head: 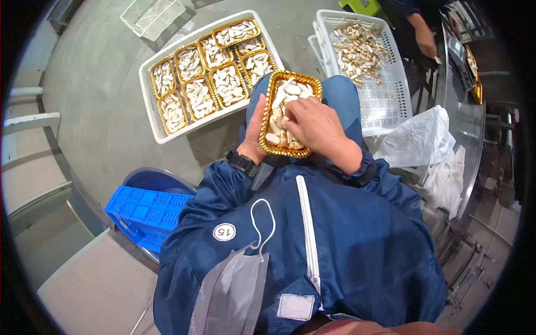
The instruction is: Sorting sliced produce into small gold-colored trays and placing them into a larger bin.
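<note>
My left hand grips the left side of a gold-coloured tray with a ridged rim, held above my lap. White and tan pieces, apparently mushrooms, fill this tray. Over its right side lies my right hand, with bent fingers among the pieces; whether they pinch one is hidden. Beyond my knees, a white plastic crate holds several similar gold trays of white pieces. To the right, a perforated white basket carries a loose heap of browner pieces.
A blue crate rests tilted on a round blue tub at left. An upturned white basket lies on the floor. White plastic bags hang beside a metal table at right, which bears a scale. Another person's hand is near it.
</note>
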Demonstrator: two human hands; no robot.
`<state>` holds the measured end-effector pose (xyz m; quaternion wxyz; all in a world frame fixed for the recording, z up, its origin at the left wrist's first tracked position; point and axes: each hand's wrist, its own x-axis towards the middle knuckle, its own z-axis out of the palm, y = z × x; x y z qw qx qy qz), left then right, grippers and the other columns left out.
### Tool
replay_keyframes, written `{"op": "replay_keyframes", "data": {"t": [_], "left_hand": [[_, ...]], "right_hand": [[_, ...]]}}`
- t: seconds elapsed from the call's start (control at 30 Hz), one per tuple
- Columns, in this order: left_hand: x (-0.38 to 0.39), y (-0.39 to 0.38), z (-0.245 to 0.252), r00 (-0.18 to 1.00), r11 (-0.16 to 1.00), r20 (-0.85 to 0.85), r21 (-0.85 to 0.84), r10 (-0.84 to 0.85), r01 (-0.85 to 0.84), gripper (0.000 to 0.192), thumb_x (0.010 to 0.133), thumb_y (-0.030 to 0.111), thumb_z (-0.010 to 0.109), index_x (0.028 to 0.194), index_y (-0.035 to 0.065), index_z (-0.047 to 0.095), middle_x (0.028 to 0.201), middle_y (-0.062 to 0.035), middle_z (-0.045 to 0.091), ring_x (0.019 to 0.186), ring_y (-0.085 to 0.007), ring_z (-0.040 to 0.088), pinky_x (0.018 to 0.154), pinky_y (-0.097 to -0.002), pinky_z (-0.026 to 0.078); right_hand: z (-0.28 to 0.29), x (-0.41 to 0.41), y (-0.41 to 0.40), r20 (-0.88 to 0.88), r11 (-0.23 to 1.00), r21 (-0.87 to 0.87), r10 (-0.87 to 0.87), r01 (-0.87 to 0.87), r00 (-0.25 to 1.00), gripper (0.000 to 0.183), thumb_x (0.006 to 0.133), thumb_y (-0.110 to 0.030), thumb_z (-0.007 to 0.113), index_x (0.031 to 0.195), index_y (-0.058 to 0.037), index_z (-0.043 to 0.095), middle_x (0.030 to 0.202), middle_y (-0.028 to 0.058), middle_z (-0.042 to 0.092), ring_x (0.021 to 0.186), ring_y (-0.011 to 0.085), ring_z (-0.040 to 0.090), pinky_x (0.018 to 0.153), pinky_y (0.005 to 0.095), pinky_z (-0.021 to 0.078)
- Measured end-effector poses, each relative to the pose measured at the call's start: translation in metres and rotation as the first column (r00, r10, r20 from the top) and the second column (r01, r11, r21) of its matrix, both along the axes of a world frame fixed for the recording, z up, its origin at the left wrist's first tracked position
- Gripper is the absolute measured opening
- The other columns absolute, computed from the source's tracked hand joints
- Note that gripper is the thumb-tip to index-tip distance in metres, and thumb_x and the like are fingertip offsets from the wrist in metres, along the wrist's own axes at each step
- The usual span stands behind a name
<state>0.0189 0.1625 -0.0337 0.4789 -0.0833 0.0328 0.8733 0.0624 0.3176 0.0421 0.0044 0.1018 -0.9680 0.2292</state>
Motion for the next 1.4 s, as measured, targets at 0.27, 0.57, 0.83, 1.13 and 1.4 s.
{"op": "replay_keyframes", "data": {"t": [0.27,0.57,0.83,1.13,1.4], "left_hand": [[0.000,-0.001,-0.002,0.999,0.998,0.004,0.046,0.045,-0.045,0.075,0.102,0.063,0.039,0.151,0.0071,0.038,0.147,-0.0171,0.050,0.132,-0.0331,0.054,0.110,-0.0516,0.045],[-0.003,0.002,-0.009,0.999,0.998,0.018,0.049,0.046,-0.047,0.074,0.102,0.062,0.040,0.152,0.0079,0.037,0.148,-0.0157,0.050,0.130,-0.0322,0.055,0.110,-0.0513,0.046],[-0.002,0.000,-0.008,1.000,0.996,0.001,0.086,0.026,-0.026,0.077,0.101,0.064,0.038,0.154,0.0083,0.034,0.152,-0.0169,0.046,0.134,-0.0336,0.052,0.112,-0.0520,0.043],[-0.003,0.001,-0.010,0.999,0.996,-0.027,0.080,0.027,-0.025,0.078,0.101,0.064,0.040,0.155,0.0082,0.034,0.153,-0.0177,0.044,0.137,-0.0347,0.048,0.114,-0.0518,0.041],[-0.001,0.004,-0.002,0.993,0.995,-0.061,0.041,0.097,-0.095,0.076,0.102,0.062,0.036,0.156,0.0083,0.032,0.156,-0.0183,0.041,0.139,-0.0358,0.046,0.116,-0.0505,0.038]], "right_hand": [[0.000,-0.003,0.004,-0.204,0.983,-0.106,0.128,-0.152,0.971,0.016,0.085,-0.016,0.070,0.098,-0.0107,0.062,0.093,0.0058,0.064,0.091,0.0271,0.064,0.071,0.0402,0.0530],[-0.007,-0.003,0.010,-0.133,0.988,-0.086,0.117,-0.129,0.984,0.015,0.085,-0.018,0.070,0.099,-0.0127,0.069,0.093,0.0058,0.065,0.094,0.0277,0.062,0.081,0.0419,0.0498],[0.007,0.004,0.026,-0.056,0.992,-0.034,0.122,-0.124,0.991,0.016,0.084,-0.026,0.072,0.094,-0.0134,0.072,0.094,0.0050,0.063,0.096,0.0264,0.060,0.082,0.0405,0.0479],[0.013,0.016,0.017,-0.055,0.986,-0.037,0.162,-0.165,0.985,0.026,0.083,-0.021,0.075,0.103,-0.0106,0.064,0.100,0.0065,0.062,0.099,0.0281,0.059,0.084,0.0425,0.0479],[0.002,0.020,0.016,-0.228,0.960,-0.083,0.242,-0.266,0.943,0.017,0.084,-0.014,0.074,0.098,-0.0086,0.065,0.095,0.0054,0.066,0.085,0.0269,0.065,0.072,0.0377,0.0531]]}}
